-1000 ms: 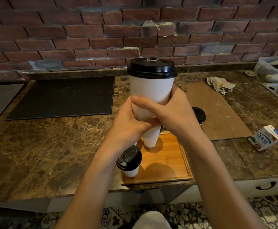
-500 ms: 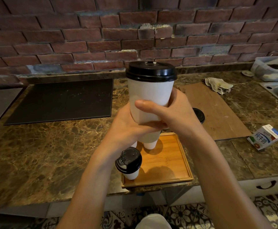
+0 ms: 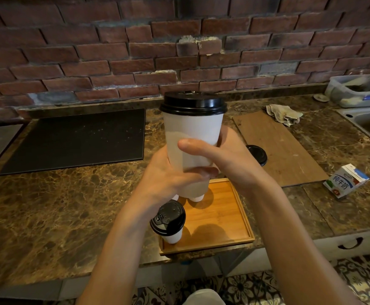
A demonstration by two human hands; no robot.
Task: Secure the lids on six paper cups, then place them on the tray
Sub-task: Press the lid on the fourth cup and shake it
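A tall white paper cup [image 3: 193, 133] with a black lid [image 3: 193, 104] is held upright in the air above the wooden tray [image 3: 219, 216]. My left hand [image 3: 171, 175] grips its lower part and my right hand [image 3: 228, 159] wraps round its right side, thumb across the front. On the tray's near left corner stands a lidded cup [image 3: 168, 221]. The bottoms of more cups [image 3: 196, 198] show at the tray's far side, mostly hidden behind my hands. A black lid [image 3: 256, 154], partly hidden behind my right hand, shows beyond the tray.
A brown board [image 3: 278, 146] lies right of the tray, with a rag [image 3: 284, 114] at its far end. A milk carton [image 3: 346, 180] lies at the right. A black mat [image 3: 76, 139] covers the left counter. A sink [image 3: 369, 124] and plastic tub [image 3: 360, 91] sit far right.
The held cup has sunk slightly and my right thumb has slid a little higher across its front. Both hands keep their hold.
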